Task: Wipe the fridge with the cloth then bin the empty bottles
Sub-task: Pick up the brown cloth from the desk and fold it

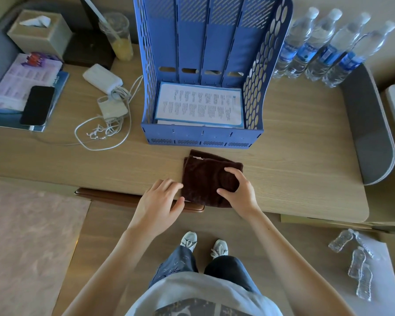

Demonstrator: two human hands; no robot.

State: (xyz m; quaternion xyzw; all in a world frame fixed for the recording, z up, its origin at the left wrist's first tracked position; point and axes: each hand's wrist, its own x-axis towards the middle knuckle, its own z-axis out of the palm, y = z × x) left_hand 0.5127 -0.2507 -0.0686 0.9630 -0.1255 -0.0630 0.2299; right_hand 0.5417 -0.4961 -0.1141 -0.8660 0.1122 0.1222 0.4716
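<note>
- A folded dark brown cloth (205,176) lies flat at the near edge of the wooden table (294,144), centre of the frame, just in front of a blue file rack (203,65).
- The right hand (240,192) rests on the cloth's near right corner, thumb and fingers curled around a fold of the fabric in a loose pinch.
- The left hand (160,201) sits at the cloth's left edge, fingers spread and slack, fingertips touching the fabric; it grips nothing.
- Four capped water bottles (328,46) with blue labels stand in a row at the upper right of the frame, beside the rack; whether they hold water cannot be told.
- Several clear bottles without labels (356,258) lie on their sides on a pale surface at the lower right of the frame, below table level.
- The rack holds printed sheets (200,106) lying flat in its base.
- At the upper left of the frame: a tissue box (39,33), a plastic cup with yellow drink and straw (119,35), white chargers with tangled cables (107,103), and a black phone (38,106) lying on printed booklets.
- The fridge is not in view.
</note>
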